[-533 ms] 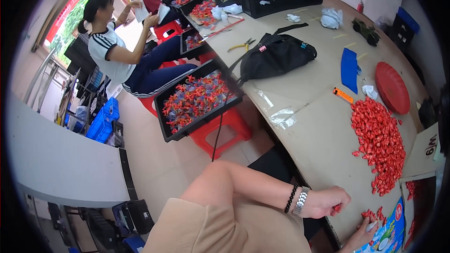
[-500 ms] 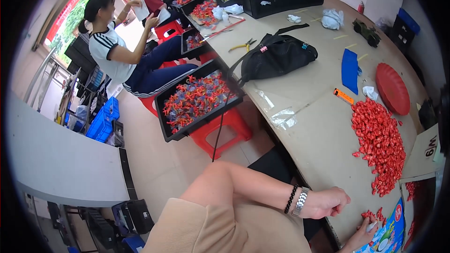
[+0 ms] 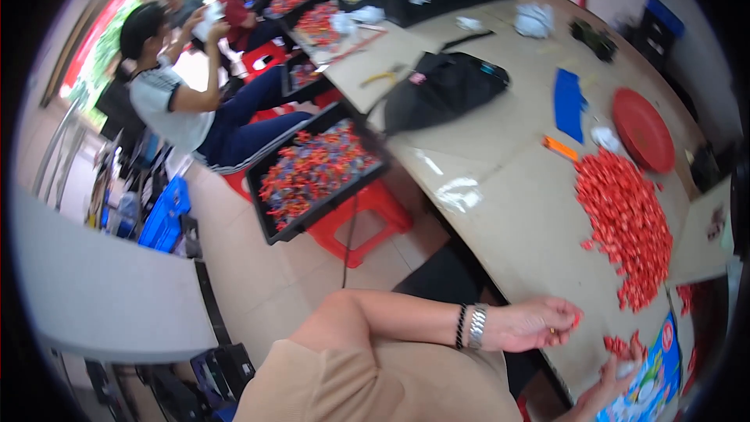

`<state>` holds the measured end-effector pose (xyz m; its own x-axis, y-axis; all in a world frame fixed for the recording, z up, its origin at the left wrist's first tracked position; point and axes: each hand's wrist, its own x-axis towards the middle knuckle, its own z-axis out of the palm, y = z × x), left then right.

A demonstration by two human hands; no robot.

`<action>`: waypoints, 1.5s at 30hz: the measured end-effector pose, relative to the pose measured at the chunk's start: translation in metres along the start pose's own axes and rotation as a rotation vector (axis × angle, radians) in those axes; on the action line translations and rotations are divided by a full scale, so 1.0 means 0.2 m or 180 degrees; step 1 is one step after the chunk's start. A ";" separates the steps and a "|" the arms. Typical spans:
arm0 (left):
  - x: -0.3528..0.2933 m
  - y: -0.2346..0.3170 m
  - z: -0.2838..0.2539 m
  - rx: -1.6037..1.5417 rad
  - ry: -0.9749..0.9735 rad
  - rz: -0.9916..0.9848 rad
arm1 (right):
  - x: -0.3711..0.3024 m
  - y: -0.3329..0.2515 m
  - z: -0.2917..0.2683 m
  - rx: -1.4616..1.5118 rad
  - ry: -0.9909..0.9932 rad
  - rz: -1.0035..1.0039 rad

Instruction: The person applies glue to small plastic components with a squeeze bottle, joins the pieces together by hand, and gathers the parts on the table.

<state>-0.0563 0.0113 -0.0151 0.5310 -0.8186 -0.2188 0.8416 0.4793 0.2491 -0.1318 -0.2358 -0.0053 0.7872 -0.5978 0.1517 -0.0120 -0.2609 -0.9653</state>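
The person's left hand (image 3: pixel 535 325) is over the near edge of the desk (image 3: pixel 516 242), and its fingertips pinch 1 small red piece (image 3: pixel 576 319). On that wrist are a silver watch (image 3: pixel 476 327) and a black bead bracelet (image 3: pixel 461 325). The right hand (image 3: pixel 609 381) is low on the right, with its fingers curled around a small white thing (image 3: pixel 626 369); it is too blurry to tell what that is. A few red bits (image 3: pixel 619 344) are just beside its fingers, and a blue bag (image 3: pixel 660 367) with a picture on it lies right next to that hand. Up from the 2 hands, a big pile of shiny red pieces (image 3: pixel 625 230) sits on the desk. Near the top of the pile are an orange strip (image 3: pixel 560 148), a red dish (image 3: pixel 643 131) and a flat blue thing (image 3: pixel 569 105). A black bag (image 3: pixel 449 94) lies farther back. Left of the desk, a black tray (image 3: pixel 326 201) full of red and purple bits sits on a red stool (image 3: pixel 379 203). Past it, a person in a white top (image 3: pixel 176 105) holds up something white (image 3: pixel 207 25).
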 end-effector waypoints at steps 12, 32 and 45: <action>0.08 0.12 0.03 -0.0111 -0.0240 0.0377 | -0.07 -0.22 0.29 0.0204 -0.0786 -0.0555; 0.08 -0.01 -0.04 -0.0345 -0.0051 0.0127 | -0.16 -0.19 0.30 0.0309 -0.0613 -0.1670; 0.08 -0.01 -0.02 -0.0293 0.0139 0.0149 | -0.17 -0.19 0.29 -0.0074 -0.0719 -0.1804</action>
<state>-0.0495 -0.0009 -0.0232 0.5721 -0.7810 -0.2504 0.8202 0.5454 0.1728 -0.1223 -0.1613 0.0129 0.7863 -0.1859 0.5892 0.4356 -0.5095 -0.7421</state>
